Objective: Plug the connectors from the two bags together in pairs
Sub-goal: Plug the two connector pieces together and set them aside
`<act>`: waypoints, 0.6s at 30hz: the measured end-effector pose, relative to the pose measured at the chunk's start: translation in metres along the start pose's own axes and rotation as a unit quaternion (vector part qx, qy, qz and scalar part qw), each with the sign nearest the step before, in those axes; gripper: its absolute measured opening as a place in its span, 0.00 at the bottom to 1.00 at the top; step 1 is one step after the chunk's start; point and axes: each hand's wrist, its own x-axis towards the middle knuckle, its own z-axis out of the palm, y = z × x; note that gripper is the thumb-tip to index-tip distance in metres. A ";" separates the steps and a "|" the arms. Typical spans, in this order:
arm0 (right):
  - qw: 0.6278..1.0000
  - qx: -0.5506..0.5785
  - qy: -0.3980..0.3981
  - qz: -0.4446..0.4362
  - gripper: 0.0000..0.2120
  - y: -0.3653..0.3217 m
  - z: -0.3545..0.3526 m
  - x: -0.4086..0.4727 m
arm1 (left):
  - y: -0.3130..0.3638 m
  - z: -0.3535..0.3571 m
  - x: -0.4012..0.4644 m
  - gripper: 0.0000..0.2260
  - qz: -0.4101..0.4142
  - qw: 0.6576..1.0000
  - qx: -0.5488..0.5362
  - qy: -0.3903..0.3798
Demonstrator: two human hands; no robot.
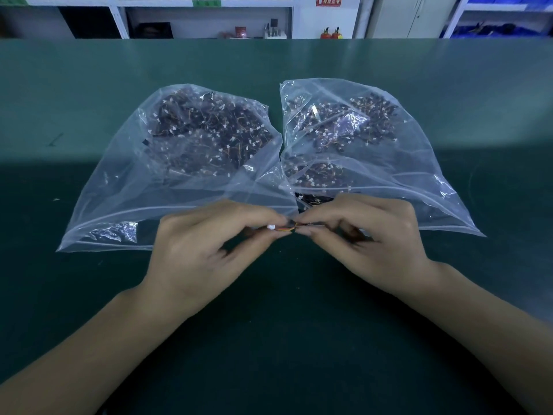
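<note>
Two clear plastic bags lie side by side on the green table, the left bag (167, 163) and the right bag (374, 139), each filled with several small wired connectors with white plugs. In front of the bag openings my left hand (206, 250) pinches a white connector (271, 227) with short red and yellow wires. My right hand (368, 241) pinches a dark connector part (309, 224) at the other end of those wires. The fingertips of both hands almost touch; whether the two pieces are joined is hidden by the fingers.
The green table (284, 339) stretches wide around the bags and toward me. Beyond its far edge stand white shelves (203, 16) with small items and a pale cabinet (410, 16).
</note>
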 end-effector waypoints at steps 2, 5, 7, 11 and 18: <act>1.000 0.001 0.005 0.012 0.06 0.004 -0.001 -0.002 | -0.002 0.000 0.001 0.04 -0.024 1.000 0.008 0.015; 1.000 -0.008 0.016 0.005 0.08 0.006 -0.001 0.000 | -0.005 0.003 0.001 0.04 -0.021 0.999 0.038 0.022; 1.000 -0.008 0.019 0.007 0.09 0.006 0.000 -0.001 | -0.005 0.004 0.001 0.04 -0.022 0.999 0.033 0.012; 0.999 0.004 0.026 0.025 0.05 0.006 0.001 -0.001 | -0.006 0.005 -0.001 0.04 -0.028 1.000 0.011 0.009; 0.999 0.008 0.001 0.041 0.03 0.007 -0.001 -0.001 | -0.007 0.005 -0.001 0.05 -0.032 0.999 0.004 -0.026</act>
